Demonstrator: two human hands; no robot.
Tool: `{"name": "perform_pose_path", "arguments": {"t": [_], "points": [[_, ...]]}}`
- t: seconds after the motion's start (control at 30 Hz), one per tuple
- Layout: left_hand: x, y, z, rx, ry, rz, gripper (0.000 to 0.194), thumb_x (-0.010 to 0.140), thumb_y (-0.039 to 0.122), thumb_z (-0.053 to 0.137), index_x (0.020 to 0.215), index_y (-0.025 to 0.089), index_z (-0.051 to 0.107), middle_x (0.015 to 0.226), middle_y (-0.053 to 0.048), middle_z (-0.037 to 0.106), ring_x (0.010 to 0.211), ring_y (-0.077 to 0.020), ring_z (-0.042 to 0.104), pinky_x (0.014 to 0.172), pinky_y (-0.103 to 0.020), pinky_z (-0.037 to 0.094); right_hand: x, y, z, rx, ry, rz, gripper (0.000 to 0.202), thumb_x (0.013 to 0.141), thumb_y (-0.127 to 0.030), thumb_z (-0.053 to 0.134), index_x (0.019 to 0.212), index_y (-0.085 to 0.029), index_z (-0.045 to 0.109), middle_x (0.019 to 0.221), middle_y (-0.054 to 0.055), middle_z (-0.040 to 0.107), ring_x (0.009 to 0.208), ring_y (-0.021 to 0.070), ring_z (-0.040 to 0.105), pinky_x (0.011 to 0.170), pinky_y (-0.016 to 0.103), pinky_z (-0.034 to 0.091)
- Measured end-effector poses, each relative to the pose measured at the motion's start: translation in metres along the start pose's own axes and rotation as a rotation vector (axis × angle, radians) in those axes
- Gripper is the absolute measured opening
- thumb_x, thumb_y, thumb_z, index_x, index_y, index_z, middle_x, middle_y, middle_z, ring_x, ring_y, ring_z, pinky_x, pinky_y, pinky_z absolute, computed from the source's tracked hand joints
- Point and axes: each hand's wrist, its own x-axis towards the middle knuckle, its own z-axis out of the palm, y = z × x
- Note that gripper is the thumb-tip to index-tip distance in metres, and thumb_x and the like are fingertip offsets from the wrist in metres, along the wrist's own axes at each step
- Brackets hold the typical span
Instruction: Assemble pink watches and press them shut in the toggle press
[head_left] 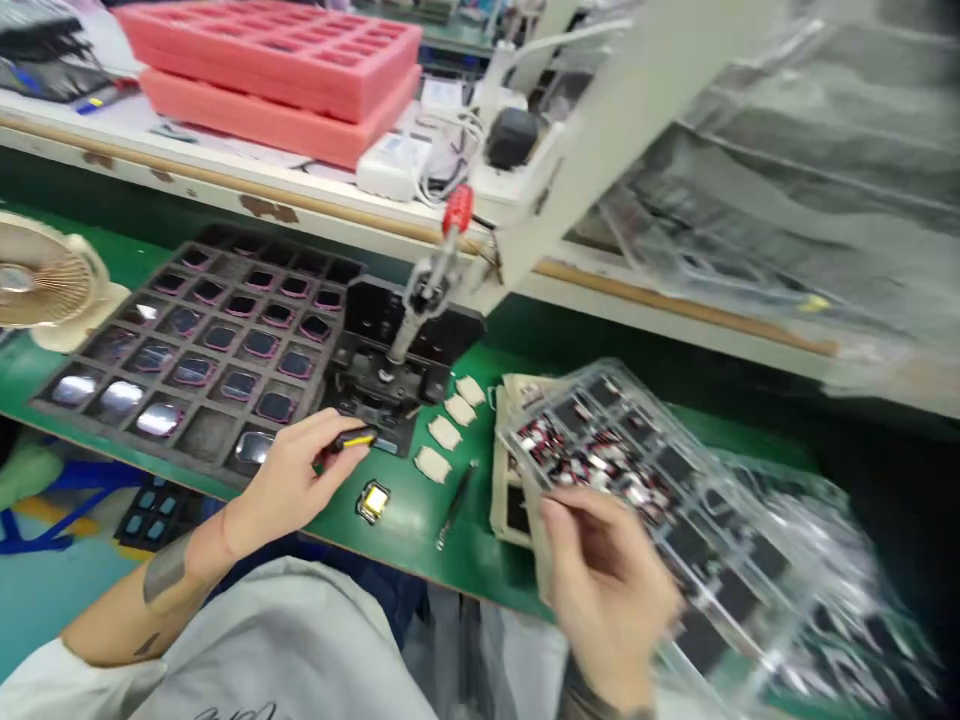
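Note:
My left hand [300,465] pinches a small black housing [352,440] with a yellow strip, held just in front of the black toggle press [397,370] with its red-tipped lever. A similar black frame [373,502] with a yellow centre lies on the green bench below it. My right hand [607,590], slightly blurred, is at the near edge of a clear compartment tray [720,500]. Its thumb and fingers are closed together; whatever they hold is hidden. Small red, white and black parts [600,465] fill some of the tray's compartments.
Several pale flat pieces [444,432] lie in a row beside the press, near a dark slim tool [456,508]. A grey foam tray [206,435] of dark glossy covers stands left, by a fan [45,280]. Pink foam trays [277,60] are stacked on the shelf above.

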Motion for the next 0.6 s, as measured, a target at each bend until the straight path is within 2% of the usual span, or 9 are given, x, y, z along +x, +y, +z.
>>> {"name": "perform_pose_path", "arguments": {"t": [0.07, 0.13, 0.23, 0.33, 0.47, 0.53, 0.6], "points": [[-0.002, 0.002, 0.018, 0.082, -0.082, 0.135, 0.018, 0.109, 0.030, 0.072, 0.123, 0.022, 0.080, 0.096, -0.004, 0.069, 0.075, -0.0133, 0.059, 0.070, -0.027, 0.049, -0.007, -0.015, 0.015, 0.079, -0.136, -0.090, 0.008, 0.105, -0.030, 0.072, 0.105, -0.026, 0.079, 0.098, 0.006, 0.076, 0.092, 0.0233, 0.074, 0.083, 0.039, 0.061], [-0.004, 0.002, 0.032, 0.048, -0.139, 0.183, 0.019, 0.109, 0.027, 0.072, 0.126, 0.022, 0.081, 0.098, -0.003, 0.069, 0.077, -0.0129, 0.061, 0.071, -0.026, 0.051, -0.014, -0.030, 0.028, 0.144, -0.223, -0.146, 0.015, 0.107, -0.019, 0.067, 0.109, -0.027, 0.079, 0.102, 0.005, 0.077, 0.095, 0.0218, 0.073, 0.086, 0.038, 0.061], [-0.006, 0.000, 0.047, -0.025, -0.198, 0.159, 0.020, 0.110, 0.026, 0.072, 0.128, 0.024, 0.080, 0.102, -0.003, 0.069, 0.080, -0.0131, 0.064, 0.074, -0.025, 0.054, -0.024, -0.043, 0.040, 0.219, -0.252, -0.101, 0.023, 0.106, -0.016, 0.068, 0.124, -0.028, 0.074, 0.102, 0.004, 0.077, 0.092, 0.0197, 0.074, 0.084, 0.035, 0.062], [-0.009, 0.000, 0.054, -0.054, -0.238, 0.120, 0.020, 0.110, 0.027, 0.072, 0.127, 0.025, 0.081, 0.100, -0.003, 0.068, 0.081, -0.0135, 0.066, 0.076, -0.026, 0.055, -0.027, -0.045, 0.044, 0.254, -0.263, -0.061, 0.021, 0.105, -0.016, 0.071, 0.122, -0.027, 0.072, 0.097, 0.002, 0.075, 0.087, 0.0182, 0.074, 0.080, 0.032, 0.062], [-0.012, 0.007, 0.047, -0.035, -0.213, 0.112, 0.014, 0.111, 0.028, 0.070, 0.119, 0.023, 0.080, 0.107, -0.006, 0.074, 0.095, -0.0178, 0.071, 0.087, -0.030, 0.058, -0.015, -0.029, 0.023, 0.141, -0.234, -0.149, 0.013, 0.104, -0.017, 0.074, 0.112, -0.026, 0.076, 0.100, 0.003, 0.078, 0.092, 0.0194, 0.075, 0.085, 0.033, 0.061], [-0.012, 0.008, 0.033, -0.018, -0.159, 0.107, 0.015, 0.112, 0.027, 0.067, 0.118, 0.021, 0.079, 0.114, -0.008, 0.078, 0.105, -0.0200, 0.075, 0.096, -0.031, 0.059, -0.007, -0.012, 0.003, 0.029, -0.165, -0.164, 0.010, 0.102, -0.023, 0.078, 0.111, -0.026, 0.079, 0.101, 0.004, 0.079, 0.090, 0.0211, 0.075, 0.086, 0.035, 0.060], [-0.013, 0.006, 0.014, 0.037, -0.073, 0.082, 0.017, 0.112, 0.027, 0.067, 0.123, 0.022, 0.078, 0.116, -0.007, 0.082, 0.105, -0.0193, 0.078, 0.097, -0.030, 0.060, 0.001, 0.008, -0.019, -0.087, -0.054, -0.126, 0.014, 0.100, -0.035, 0.082, 0.109, -0.024, 0.081, 0.101, 0.006, 0.079, 0.087, 0.0229, 0.074, 0.086, 0.038, 0.058]]}}
